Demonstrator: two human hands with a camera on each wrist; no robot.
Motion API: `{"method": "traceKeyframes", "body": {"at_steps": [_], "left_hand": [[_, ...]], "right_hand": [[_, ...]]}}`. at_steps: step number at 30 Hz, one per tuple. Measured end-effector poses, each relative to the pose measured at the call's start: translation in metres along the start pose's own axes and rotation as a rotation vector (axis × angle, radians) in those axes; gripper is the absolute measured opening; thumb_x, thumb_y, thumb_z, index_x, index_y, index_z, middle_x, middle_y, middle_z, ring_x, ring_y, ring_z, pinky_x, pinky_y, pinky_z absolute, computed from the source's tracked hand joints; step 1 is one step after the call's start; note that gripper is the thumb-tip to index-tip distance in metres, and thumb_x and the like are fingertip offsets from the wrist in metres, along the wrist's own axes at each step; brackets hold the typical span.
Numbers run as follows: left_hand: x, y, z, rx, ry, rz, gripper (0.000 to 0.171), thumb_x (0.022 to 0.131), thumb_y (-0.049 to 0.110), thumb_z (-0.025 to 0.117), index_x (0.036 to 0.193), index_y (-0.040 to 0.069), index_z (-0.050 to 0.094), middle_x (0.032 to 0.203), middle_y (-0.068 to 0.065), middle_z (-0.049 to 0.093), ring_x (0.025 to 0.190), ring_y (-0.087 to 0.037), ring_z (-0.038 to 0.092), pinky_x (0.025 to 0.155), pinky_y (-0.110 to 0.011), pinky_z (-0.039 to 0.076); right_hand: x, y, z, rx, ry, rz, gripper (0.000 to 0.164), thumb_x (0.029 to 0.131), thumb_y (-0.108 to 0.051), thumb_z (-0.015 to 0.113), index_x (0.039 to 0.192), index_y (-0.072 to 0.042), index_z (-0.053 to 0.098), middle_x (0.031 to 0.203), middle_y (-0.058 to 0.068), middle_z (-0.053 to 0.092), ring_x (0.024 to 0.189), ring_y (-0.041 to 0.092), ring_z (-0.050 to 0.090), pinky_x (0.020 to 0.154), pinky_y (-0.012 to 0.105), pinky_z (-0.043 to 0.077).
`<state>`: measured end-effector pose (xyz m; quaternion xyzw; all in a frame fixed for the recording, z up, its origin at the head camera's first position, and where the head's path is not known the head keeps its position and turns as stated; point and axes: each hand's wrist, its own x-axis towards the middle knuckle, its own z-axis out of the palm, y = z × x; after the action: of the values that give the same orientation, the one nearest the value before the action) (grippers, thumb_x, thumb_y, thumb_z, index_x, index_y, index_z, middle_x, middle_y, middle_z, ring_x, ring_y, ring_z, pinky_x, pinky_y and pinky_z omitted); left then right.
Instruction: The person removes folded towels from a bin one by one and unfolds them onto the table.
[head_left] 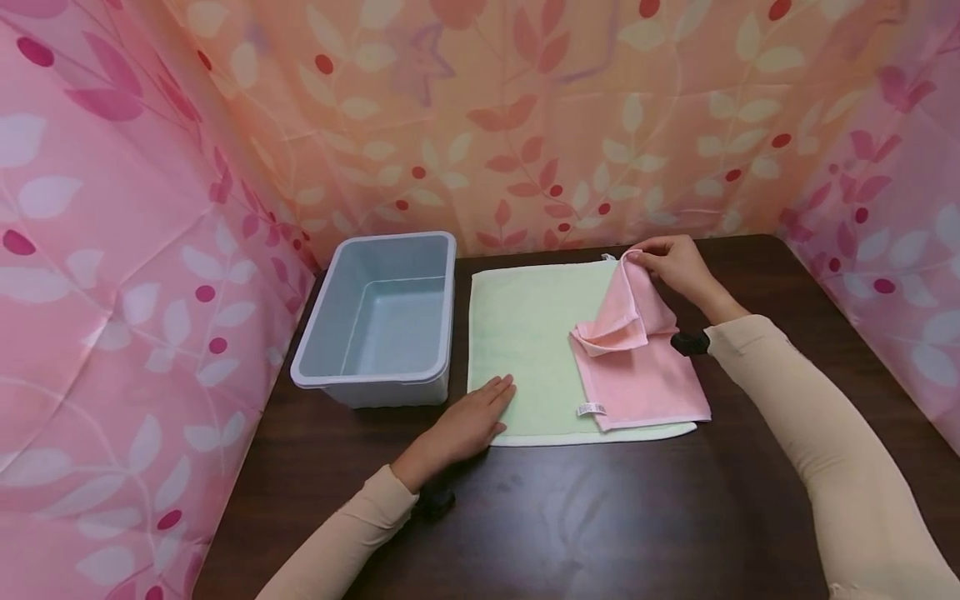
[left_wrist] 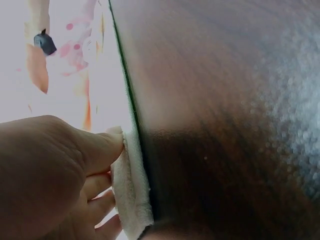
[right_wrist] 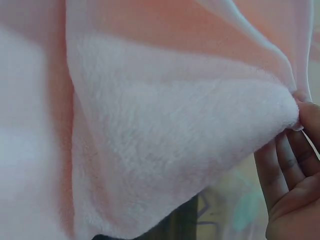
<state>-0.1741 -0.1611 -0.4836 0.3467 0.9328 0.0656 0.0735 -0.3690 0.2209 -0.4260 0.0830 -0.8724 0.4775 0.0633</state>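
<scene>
A pale green towel (head_left: 525,350) lies spread on the table, and a smaller-looking pink towel (head_left: 645,387) lies over its right part. My right hand (head_left: 675,265) pinches a corner of the pink towel and holds it raised, so the cloth hangs in folds below the fingers. In the right wrist view, the lifted pink cloth (right_wrist: 165,120) fills most of the picture and narrows to the pinching fingertips (right_wrist: 307,117). My left hand (head_left: 468,421) rests on the front left corner of the green towel with its fingers extended. The left wrist view shows its thumb (left_wrist: 102,150) along the towel's edge.
A grey-blue plastic tub (head_left: 393,325) stands left of the green towel, with its bare bottom showing. A white label (head_left: 591,409) sticks out from the pink towel's left edge. Patterned curtains (head_left: 525,125) rise behind and beside the dark wooden table (head_left: 585,525).
</scene>
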Motion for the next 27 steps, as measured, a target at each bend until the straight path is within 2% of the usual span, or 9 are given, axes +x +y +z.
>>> {"method": "traceKeyframes", "body": {"at_steps": [4, 7, 11, 17, 21, 24, 27], "left_hand": [[0.001, 0.000, -0.001, 0.008, -0.003, -0.008, 0.061, 0.100, 0.021, 0.059, 0.152, 0.000, 0.035, 0.162, -0.014, 0.032, 0.150, -0.028, 0.032, 0.116, -0.044, 0.039], [0.001, 0.000, -0.001, 0.014, -0.015, -0.018, 0.061, 0.100, 0.022, 0.059, 0.152, 0.002, 0.035, 0.162, -0.013, 0.031, 0.151, -0.028, 0.032, 0.116, -0.044, 0.039], [0.001, 0.000, 0.001, 0.010, -0.028, -0.023, 0.062, 0.100, 0.023, 0.058, 0.153, 0.003, 0.033, 0.164, -0.011, 0.029, 0.152, -0.026, 0.030, 0.117, -0.043, 0.038], [0.001, 0.000, 0.002, 0.005, -0.014, -0.023, 0.062, 0.100, 0.023, 0.058, 0.153, 0.002, 0.034, 0.163, -0.012, 0.030, 0.152, -0.027, 0.030, 0.118, -0.043, 0.038], [0.000, 0.000, 0.002, 0.005, -0.023, -0.024, 0.062, 0.100, 0.023, 0.058, 0.153, 0.002, 0.034, 0.163, -0.013, 0.029, 0.152, -0.028, 0.030, 0.118, -0.042, 0.037], [0.000, 0.000, 0.003, 0.015, -0.032, -0.028, 0.062, 0.101, 0.024, 0.057, 0.154, 0.003, 0.033, 0.164, -0.012, 0.029, 0.152, -0.026, 0.029, 0.118, -0.042, 0.037], [0.001, 0.000, 0.003, 0.013, -0.035, -0.034, 0.062, 0.100, 0.024, 0.057, 0.154, 0.004, 0.032, 0.164, -0.011, 0.028, 0.152, -0.025, 0.029, 0.118, -0.041, 0.037]], "right_hand": [[0.014, 0.014, 0.006, -0.020, -0.021, 0.023, 0.037, 0.090, -0.031, 0.072, 0.109, 0.000, 0.074, 0.076, -0.020, 0.065, 0.065, 0.008, 0.058, 0.061, 0.026, 0.057], [0.019, 0.027, 0.009, -0.054, -0.065, 0.046, 0.037, 0.092, -0.031, 0.071, 0.110, 0.001, 0.073, 0.087, -0.006, 0.069, 0.066, 0.010, 0.060, 0.065, 0.030, 0.059], [0.022, 0.039, 0.011, -0.119, -0.114, 0.080, 0.037, 0.093, -0.030, 0.068, 0.113, 0.001, 0.072, 0.097, 0.013, 0.071, 0.068, 0.013, 0.062, 0.067, 0.029, 0.059], [0.026, 0.050, 0.012, -0.197, -0.161, 0.126, 0.032, 0.093, -0.025, 0.070, 0.111, 0.001, 0.073, 0.086, 0.011, 0.071, 0.070, 0.019, 0.064, 0.063, 0.022, 0.054], [0.029, 0.054, 0.012, -0.246, -0.211, 0.136, 0.028, 0.092, -0.021, 0.070, 0.110, 0.001, 0.073, 0.090, 0.013, 0.071, 0.072, 0.020, 0.065, 0.064, 0.020, 0.054], [0.030, 0.057, 0.014, -0.307, -0.242, 0.109, 0.024, 0.093, -0.017, 0.068, 0.109, 0.001, 0.073, 0.094, 0.019, 0.071, 0.077, 0.024, 0.063, 0.070, 0.028, 0.055], [0.031, 0.061, 0.016, -0.368, -0.267, 0.084, 0.021, 0.093, -0.015, 0.066, 0.107, 0.000, 0.074, 0.099, 0.020, 0.072, 0.087, 0.029, 0.062, 0.082, 0.040, 0.055]]}}
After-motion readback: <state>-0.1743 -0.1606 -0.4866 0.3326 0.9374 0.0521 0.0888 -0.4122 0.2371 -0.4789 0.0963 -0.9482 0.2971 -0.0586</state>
